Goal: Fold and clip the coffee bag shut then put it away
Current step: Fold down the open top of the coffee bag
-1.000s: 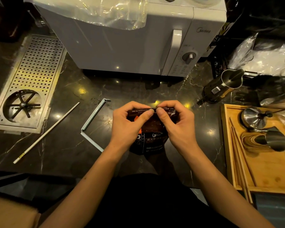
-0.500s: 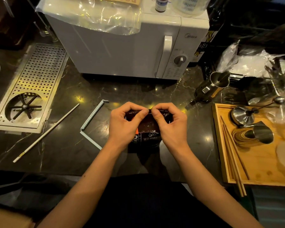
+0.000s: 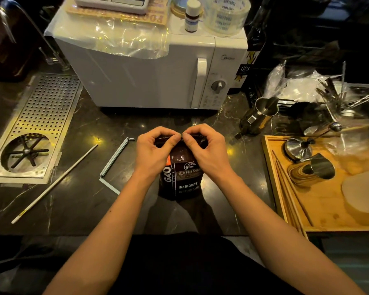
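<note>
A dark brown coffee bag [image 3: 182, 179] with white lettering stands upright on the black marble counter, just in front of me. My left hand [image 3: 155, 153] and my right hand [image 3: 205, 152] both pinch its top edge, thumbs meeting at the middle, fingers curled over the far side. The bag's top strip is mostly hidden by my fingers. A pale blue bag clip [image 3: 113, 165], opened into a V, lies flat on the counter to the left of the bag, apart from it. A thin white rod [image 3: 53, 184] lies further left.
A white microwave [image 3: 158, 75] stands behind the bag. A perforated metal drip tray [image 3: 36, 126] is set into the counter at left. At right, a wooden tray [image 3: 320, 201] holds metal cups and chopsticks; a steel pitcher [image 3: 260, 116] lies beside it.
My hands stay pinched on the bag's top edge. The view has tilted up, showing more of the microwave's top and the bag's front label.
</note>
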{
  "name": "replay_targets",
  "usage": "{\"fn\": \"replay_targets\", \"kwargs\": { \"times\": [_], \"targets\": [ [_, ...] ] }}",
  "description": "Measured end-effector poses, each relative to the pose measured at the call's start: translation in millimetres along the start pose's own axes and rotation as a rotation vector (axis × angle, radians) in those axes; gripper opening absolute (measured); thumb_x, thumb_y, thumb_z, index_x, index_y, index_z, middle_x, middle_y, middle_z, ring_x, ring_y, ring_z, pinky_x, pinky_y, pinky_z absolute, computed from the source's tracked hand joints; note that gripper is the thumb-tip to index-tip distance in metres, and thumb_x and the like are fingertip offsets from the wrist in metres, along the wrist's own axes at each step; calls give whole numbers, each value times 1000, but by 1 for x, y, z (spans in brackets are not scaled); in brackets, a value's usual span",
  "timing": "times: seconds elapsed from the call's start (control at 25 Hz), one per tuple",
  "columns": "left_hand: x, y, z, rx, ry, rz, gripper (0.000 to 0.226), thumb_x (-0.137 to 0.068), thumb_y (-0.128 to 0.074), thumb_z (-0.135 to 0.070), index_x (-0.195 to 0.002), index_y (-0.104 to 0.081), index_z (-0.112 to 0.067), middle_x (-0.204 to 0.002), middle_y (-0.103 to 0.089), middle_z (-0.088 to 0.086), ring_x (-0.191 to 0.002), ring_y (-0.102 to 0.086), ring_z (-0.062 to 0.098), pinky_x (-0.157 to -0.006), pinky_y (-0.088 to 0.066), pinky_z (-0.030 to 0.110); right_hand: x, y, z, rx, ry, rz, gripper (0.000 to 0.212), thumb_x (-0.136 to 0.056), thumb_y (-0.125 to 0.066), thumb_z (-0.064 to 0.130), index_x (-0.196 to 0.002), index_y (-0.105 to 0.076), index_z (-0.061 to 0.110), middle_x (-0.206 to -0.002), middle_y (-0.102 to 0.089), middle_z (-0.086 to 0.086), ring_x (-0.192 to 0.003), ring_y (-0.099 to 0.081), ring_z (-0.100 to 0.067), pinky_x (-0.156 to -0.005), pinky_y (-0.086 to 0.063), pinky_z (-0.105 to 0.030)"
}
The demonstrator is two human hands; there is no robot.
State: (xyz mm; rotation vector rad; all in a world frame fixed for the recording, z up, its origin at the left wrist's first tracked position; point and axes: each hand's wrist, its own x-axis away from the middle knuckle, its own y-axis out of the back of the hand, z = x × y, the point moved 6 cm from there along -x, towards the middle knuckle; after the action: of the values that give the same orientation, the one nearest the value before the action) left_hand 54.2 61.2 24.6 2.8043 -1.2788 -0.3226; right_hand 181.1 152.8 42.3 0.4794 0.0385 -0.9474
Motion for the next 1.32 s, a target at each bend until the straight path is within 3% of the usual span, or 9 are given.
{"fn": "replay_targets", "kwargs": {
  "times": [0.2,0.36,0.56,0.76,0.92,1.0,1.12,1.2,1.32],
  "targets": [
    [5,-3,4,39,19,-31,13,-86,-72,-17,-84,-73,-30,-81,-74,-10,-81,-71,12,-74,-57,28,1,0,-3,-36,-27,28,5,-88,-69,19,-89,-70,14,-87,-68,3,-84,-64,-9,-78,-52,-28],
    [10,-6,7,89,56,-50,13,-84,-74,-17,-82,-74,-30,-80,-75,-9,-79,-71,9,-73,-57,27,2,-4,-8,-110,-102,-6,6,-89,-68,11,-83,-68,15,-81,-66,4,-80,-63,-13,-76,-53,-34],
    [16,-8,13,195,134,-93,16,-81,-77,-15,-79,-75,-31,-79,-75,-8,-79,-72,10,-72,-57,26,8,-7,-11,-144,-121,-80,12,-87,-67,13,-78,-65,21,-79,-64,7,-78,-62,-11,-74,-53,-32],
    [17,-11,18,331,248,-186,10,-73,-82,-18,-75,-76,-24,-76,-75,-2,-79,-71,20,-76,-59,37,8,-8,-16,-205,-165,-131,19,-84,-74,15,-74,-67,29,-75,-69,10,-75,-66,-6,-71,-53,-24],
    [17,-12,23,427,297,-229,13,-67,-82,-26,-75,-75,-20,-74,-74,1,-76,-71,20,-74,-59,37,6,-7,-26,-286,-226,-190,14,-78,-81,21,-72,-71,26,-70,-72,10,-72,-68,-8,-69,-57,-29],
    [15,-12,25,414,290,-239,14,-70,-81,-27,-78,-75,-18,-76,-74,4,-77,-71,21,-71,-58,35,5,-8,-30,-283,-250,-212,13,-78,-82,23,-71,-71,26,-68,-71,11,-71,-69,-8,-68,-58,-31],
    [8,-12,26,342,268,-250,3,-80,-78,-22,-79,-76,-22,-78,-74,4,-79,-71,22,-71,-58,36,-3,-10,-31,-249,-246,-221,12,-82,-78,23,-73,-71,24,-65,-69,15,-67,-65,1,-64,-53,-19],
    [2,-11,27,280,256,-261,7,-83,-76,-19,-79,-76,-25,-78,-75,2,-81,-72,23,-74,-59,40,-10,-11,-31,-203,-240,-229,11,-85,-76,23,-75,-71,21,-66,-67,15,-66,-64,5,-62,-49,-13],
    [-3,-11,28,241,234,-263,10,-86,-74,-20,-80,-76,-29,-78,-75,-3,-82,-72,20,-74,-59,37,-13,-13,-31,-179,-243,-224,16,-89,-72,23,-74,-69,27,-67,-66,14,-65,-63,6,-61,-51,-14]
  ]
}}
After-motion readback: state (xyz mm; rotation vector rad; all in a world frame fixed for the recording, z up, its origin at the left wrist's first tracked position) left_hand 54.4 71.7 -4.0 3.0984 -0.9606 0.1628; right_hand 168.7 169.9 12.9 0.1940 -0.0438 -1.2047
